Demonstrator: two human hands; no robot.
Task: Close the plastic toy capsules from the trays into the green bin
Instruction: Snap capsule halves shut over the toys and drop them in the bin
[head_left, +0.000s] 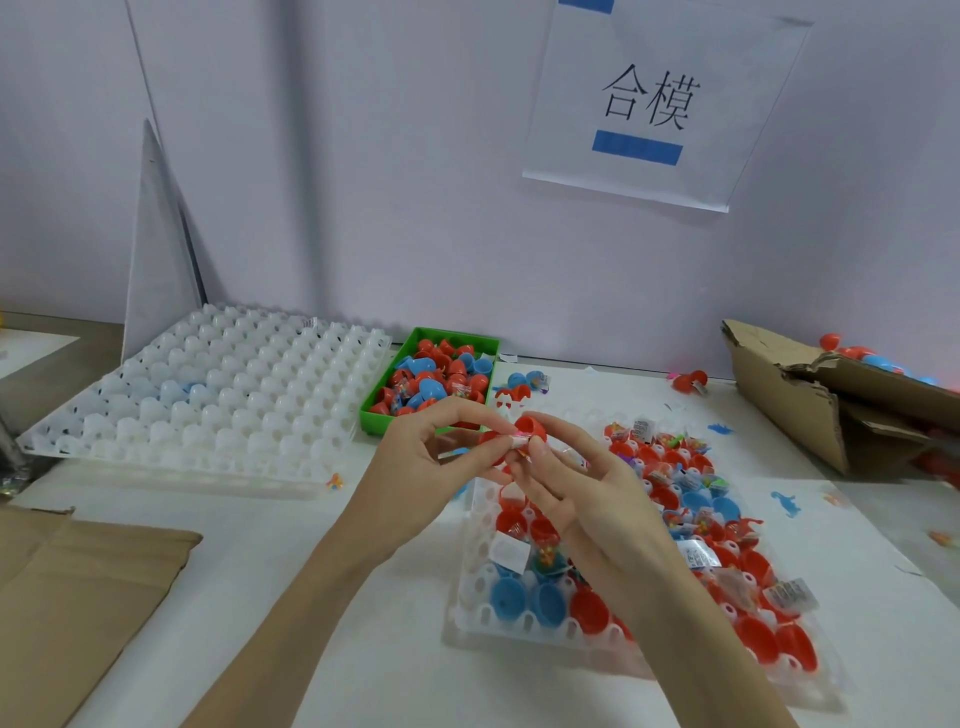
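Head view, looking down at a white tabletop (322, 561) where two bare hands meet above the middle of it. The left hand (415, 483) and the right hand (582, 499) hold one red capsule (530, 428) between them in the air, just above the far left corner of the filled tray (470, 597). The left grip pinches the capsule's left half with thumb and fingertips; the right grip pinches from the right side, thumb and forefinger curled at the seam, where a small wrapped toy appears to poke out. How far the two halves are joined cannot be told.

The relation that matters: the capsule's halves lie side by side, left to right, so its axis seems to run across between the two grips, and closing it would likely call for the hands to press toward each other once the toy is tucked inside.

The green bin (374, 415) sits toward the far edge of the tabletop, just beyond the left hand and nearer to it than to the right, already holding red and blue capsules. The filled tray lies under and to the right of the hands, toward the near right edge. An empty white tray (218, 395) lies toward the far left. A torn cardboard box (795, 400) stands at the far right edge.
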